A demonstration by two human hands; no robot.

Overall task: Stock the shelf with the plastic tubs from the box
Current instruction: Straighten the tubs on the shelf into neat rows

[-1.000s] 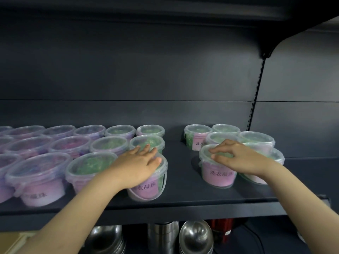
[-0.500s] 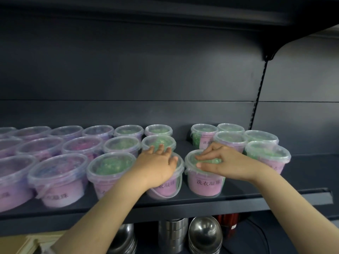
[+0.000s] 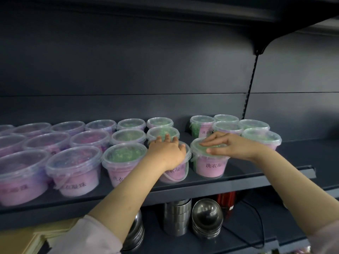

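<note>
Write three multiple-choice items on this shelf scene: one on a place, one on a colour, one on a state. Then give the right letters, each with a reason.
1. Where is the right hand?
A. on the lid of a front-row tub
B. on the lower shelf
C. on the back panel

2. What colour is the label band on the tub under the right hand?
A. yellow
B. pink
C. black

3. How does the left hand stand?
A. hanging in the air, clear of the tubs
B. holding a steel bowl
C. palm down over a tub, fingers spread

Key: 1 A, the hand lies on the clear lid at the shelf's front. 2 B, the band with printed characters is pink. 3 C, the hand covers the tub's top.
</note>
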